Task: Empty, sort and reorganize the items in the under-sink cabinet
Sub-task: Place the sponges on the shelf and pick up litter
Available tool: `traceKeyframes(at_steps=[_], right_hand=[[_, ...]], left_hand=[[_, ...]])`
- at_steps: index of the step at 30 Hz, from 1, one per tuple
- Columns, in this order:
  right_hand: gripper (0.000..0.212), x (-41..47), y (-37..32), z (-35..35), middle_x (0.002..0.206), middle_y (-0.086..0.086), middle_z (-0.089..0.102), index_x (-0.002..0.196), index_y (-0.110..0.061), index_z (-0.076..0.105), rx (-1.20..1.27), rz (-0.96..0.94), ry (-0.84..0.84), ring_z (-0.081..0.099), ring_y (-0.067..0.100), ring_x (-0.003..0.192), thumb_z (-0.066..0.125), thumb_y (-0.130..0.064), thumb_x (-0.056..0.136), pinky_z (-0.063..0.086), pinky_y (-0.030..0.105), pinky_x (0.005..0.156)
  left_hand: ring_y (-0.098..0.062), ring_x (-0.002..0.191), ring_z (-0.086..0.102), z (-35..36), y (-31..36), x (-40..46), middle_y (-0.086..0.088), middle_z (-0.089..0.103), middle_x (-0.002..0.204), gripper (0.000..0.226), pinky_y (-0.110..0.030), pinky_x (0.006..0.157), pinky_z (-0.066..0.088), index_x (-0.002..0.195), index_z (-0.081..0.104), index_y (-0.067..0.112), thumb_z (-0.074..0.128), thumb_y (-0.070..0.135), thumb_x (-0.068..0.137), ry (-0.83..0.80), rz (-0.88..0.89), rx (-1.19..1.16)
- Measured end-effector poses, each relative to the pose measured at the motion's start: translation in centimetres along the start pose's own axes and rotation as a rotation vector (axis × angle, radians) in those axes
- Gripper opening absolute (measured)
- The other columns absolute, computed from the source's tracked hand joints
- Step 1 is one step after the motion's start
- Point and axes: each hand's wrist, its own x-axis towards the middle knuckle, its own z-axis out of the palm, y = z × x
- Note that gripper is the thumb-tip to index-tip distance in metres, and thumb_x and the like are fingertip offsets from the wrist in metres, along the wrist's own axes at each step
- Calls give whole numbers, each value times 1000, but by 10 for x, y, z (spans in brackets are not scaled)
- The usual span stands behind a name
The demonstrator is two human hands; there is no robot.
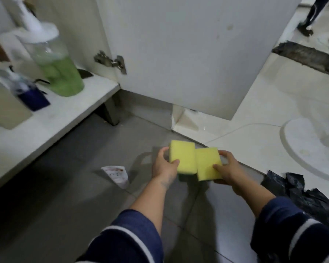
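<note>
Both hands are out in front over the grey floor (pixel 68 186), each holding a yellow sponge. The left hand (pixel 164 166) grips the left sponge (pixel 182 156) with its thumb across the top face and its fingers curled round the far side. The right hand (pixel 227 168) pinches the right sponge (pixel 208 164) the same way, thumb on top and fingers behind the outer edge. The two sponges touch side by side, held in the air above the floor and not resting on anything; a dark scouring layer seems to show under them, though the blur makes that uncertain.

The cabinet shelf (pixel 80 103) at the left carries several bottles near its front right corner: a tall clear bottle with green liquid (pixel 59 73), a small dark blue bottle (pixel 31 95) nearer the front edge, and a pale container (pixel 6 109) at the far left. The open cabinet door (pixel 179 54) stands behind the hands. On the floor, a crumpled white wrapper (pixel 118 174) lies just left of the left forearm, and a black plastic bag (pixel 300 194) lies at the right.

As a judgement, the sorting is under way but far from finished: the sponges are paired up in hand and need a place, and the bottles on the shelf look not yet arranged. Whether they were taken out and returned cannot be told.
</note>
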Motion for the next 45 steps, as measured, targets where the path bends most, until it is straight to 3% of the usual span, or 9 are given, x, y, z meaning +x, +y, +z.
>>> traceKeyframes(at_steps=[5, 12, 16, 24, 28, 32, 38, 42, 45], right_hand=[[46, -6, -94, 66, 109, 17, 50, 135, -24, 38, 7, -243, -92, 54, 31, 90, 47, -4, 95, 54, 41, 64], [47, -23, -201, 163, 127, 13, 48, 137, -27, 39, 65, -347, -161, 56, 30, 100, 49, -7, 95, 55, 34, 58], [43, -44, -244, 205, 126, 14, 50, 136, -25, 39, 68, -377, -242, 57, 31, 102, 48, -9, 97, 55, 34, 63], [42, -59, -281, 270, 126, 13, 51, 137, -22, 47, 21, -435, -344, 56, 26, 95, 51, -13, 96, 55, 27, 48], [38, -58, -286, 292, 122, 12, 53, 133, -19, 51, 11, -432, -347, 59, 22, 82, 54, -14, 95, 57, 28, 52], [35, -54, -281, 314, 119, 12, 59, 126, -17, 54, -63, -445, -273, 59, 17, 63, 59, -22, 92, 60, 40, 74], [39, -65, -265, 326, 112, 7, 60, 125, -18, 45, -353, -599, -68, 62, 29, 98, 53, -37, 91, 51, 36, 79], [39, -71, -255, 323, 107, 12, 63, 130, -21, 40, -371, -674, -48, 61, 30, 95, 45, -37, 94, 49, 35, 74], [45, -77, -240, 318, 112, 14, 62, 137, -24, 39, -374, -730, -83, 60, 31, 97, 42, -28, 92, 52, 40, 83]], left_hand=[[-28, 105, 61, -103, 44, 24, -9, 63, 119, 51, -39, 93, 50, 132, 47, 31, 66, 18, 86, 182, 100, -71], [-30, 117, 53, -245, 58, 45, -3, 52, 134, 56, -49, 95, 49, 136, 43, 31, 67, 24, 87, 510, 125, -166], [-27, 112, 55, -287, 47, 52, -2, 57, 126, 52, -39, 96, 48, 132, 48, 27, 69, 29, 84, 593, 109, -150], [-27, 96, 62, -304, 51, 79, 1, 59, 98, 27, -42, 86, 55, 95, 52, 26, 73, 27, 78, 579, 50, -210], [-27, 92, 65, -304, 52, 84, -2, 66, 95, 11, -40, 83, 57, 93, 64, 23, 65, 25, 83, 626, 46, -252], [-27, 90, 61, -311, 44, 79, -8, 65, 98, 24, -31, 79, 51, 93, 67, 12, 45, 21, 96, 653, 57, -133], [-21, 81, 48, -318, 32, 63, -5, 55, 86, 29, -24, 68, 34, 91, 67, 6, 39, 12, 96, 630, 110, 74], [-20, 78, 52, -314, 35, 54, -2, 58, 79, 30, -26, 54, 32, 82, 61, 10, 37, 23, 96, 632, 172, 25], [-19, 83, 56, -311, 37, 51, 0, 61, 84, 36, -28, 64, 40, 93, 67, 16, 38, 38, 97, 599, 213, 14]])
